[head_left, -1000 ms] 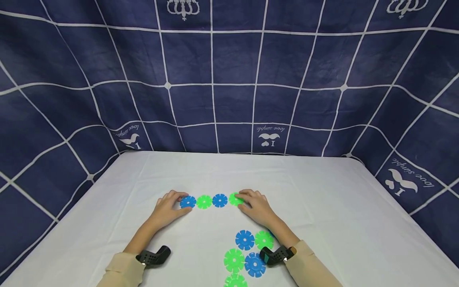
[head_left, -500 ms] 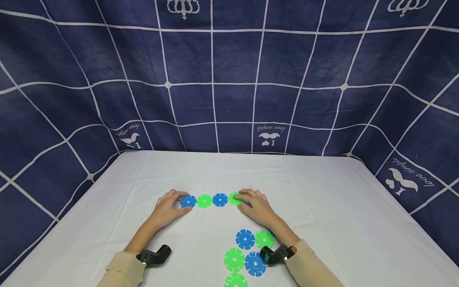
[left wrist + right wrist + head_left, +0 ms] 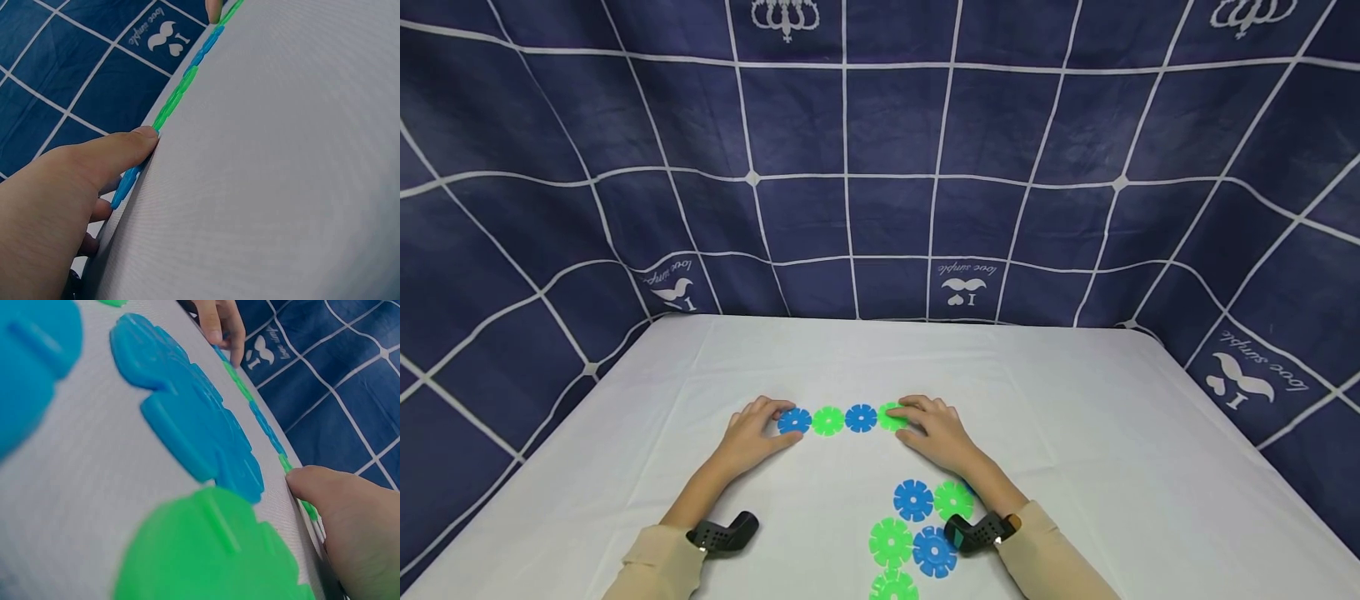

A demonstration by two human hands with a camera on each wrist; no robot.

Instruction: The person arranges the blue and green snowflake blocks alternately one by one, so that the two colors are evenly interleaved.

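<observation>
Four-part wording aside, a row of notched plastic building discs lies flat across the white table, alternating blue and green. My left hand [image 3: 752, 435] holds the blue disc [image 3: 794, 422] at the row's left end, thumb at its near edge and fingers at its far edge. Beside that are a green disc [image 3: 828, 422] and another blue disc [image 3: 861, 418]. With thumb and fingers, my right hand [image 3: 942, 433] pinches the green disc [image 3: 891, 416] at the right end, covering part of it. In the left wrist view, my left thumb [image 3: 125, 150] touches the row's edge.
Nearer me lie several loose discs, among them a blue disc [image 3: 913, 500], a green disc [image 3: 891, 542] and a blue disc [image 3: 935, 552] beside the right wrist camera [image 3: 976, 533]. A dark blue checked cloth [image 3: 887, 217] hangs behind the white table [image 3: 820, 517].
</observation>
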